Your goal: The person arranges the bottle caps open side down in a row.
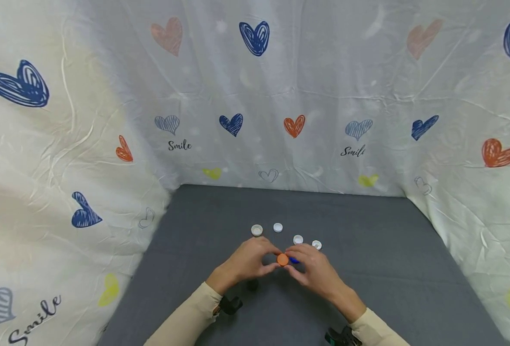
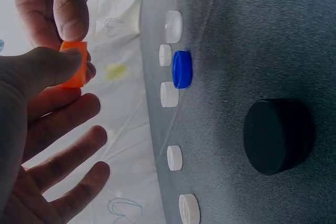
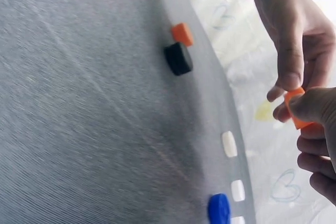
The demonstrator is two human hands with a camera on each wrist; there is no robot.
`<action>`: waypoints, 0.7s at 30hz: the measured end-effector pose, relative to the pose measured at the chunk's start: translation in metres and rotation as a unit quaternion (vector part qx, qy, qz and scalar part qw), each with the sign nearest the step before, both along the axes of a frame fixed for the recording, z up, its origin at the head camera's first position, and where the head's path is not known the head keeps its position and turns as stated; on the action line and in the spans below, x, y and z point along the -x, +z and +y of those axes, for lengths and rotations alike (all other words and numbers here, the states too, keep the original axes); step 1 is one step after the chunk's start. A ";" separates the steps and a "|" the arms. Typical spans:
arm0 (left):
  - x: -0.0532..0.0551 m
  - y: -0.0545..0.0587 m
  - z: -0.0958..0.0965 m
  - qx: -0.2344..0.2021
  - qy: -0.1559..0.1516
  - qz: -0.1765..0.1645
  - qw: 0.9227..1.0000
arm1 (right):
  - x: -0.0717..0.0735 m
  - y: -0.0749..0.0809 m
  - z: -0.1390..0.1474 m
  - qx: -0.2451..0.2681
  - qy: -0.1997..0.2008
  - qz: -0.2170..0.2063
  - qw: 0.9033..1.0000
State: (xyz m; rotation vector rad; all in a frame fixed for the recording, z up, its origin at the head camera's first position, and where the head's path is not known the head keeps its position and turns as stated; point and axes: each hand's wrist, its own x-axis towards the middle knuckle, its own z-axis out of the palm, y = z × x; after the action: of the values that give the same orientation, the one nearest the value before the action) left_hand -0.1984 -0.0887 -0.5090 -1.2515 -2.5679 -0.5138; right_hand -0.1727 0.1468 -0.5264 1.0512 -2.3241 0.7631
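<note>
An orange bottle cap (image 1: pixel 283 260) is held above the table between the fingertips of both hands. My left hand (image 1: pixel 250 257) pinches its left side, thumb across it in the left wrist view, the other fingers spread. On the opposite side my right hand (image 1: pixel 313 269) pinches it too, thumb laid on the cap (image 3: pixel 295 109) in the right wrist view. A blue cap (image 2: pixel 182 70) lies on the table, partly hidden behind the right fingers in the head view. The black cap (image 2: pixel 275 136) rests on the table under my left hand.
Several white caps (image 1: pixel 257 230) lie in a loose row beyond the hands on the dark grey table cloth (image 1: pixel 367 240). Beside the black cap, a second orange cap (image 3: pixel 182 34) shows in the right wrist view. A curtain (image 1: pixel 263 96) printed with hearts borders the table.
</note>
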 end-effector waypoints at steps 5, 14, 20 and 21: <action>-0.003 -0.006 0.002 0.051 -0.008 0.011 0.999 | -0.007 -0.011 -0.003 -0.007 -0.001 0.004 1.000; -0.012 -0.015 0.000 0.109 -0.006 -0.002 0.994 | -0.018 -0.031 -0.011 -0.015 -0.001 -0.023 1.000; -0.019 -0.024 -0.004 0.149 -0.010 -0.026 0.988 | -0.025 -0.042 -0.017 -0.029 0.003 -0.033 0.999; -0.019 -0.026 -0.004 0.152 -0.011 -0.027 0.988 | -0.026 -0.044 -0.017 -0.030 0.003 -0.033 0.999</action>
State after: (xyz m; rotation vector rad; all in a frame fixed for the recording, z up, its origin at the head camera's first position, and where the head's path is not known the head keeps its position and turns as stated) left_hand -0.1795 -0.0930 -0.5354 -1.3774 -2.7577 -0.1639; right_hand -0.1463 0.1294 -0.5699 1.0738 -2.4151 0.7440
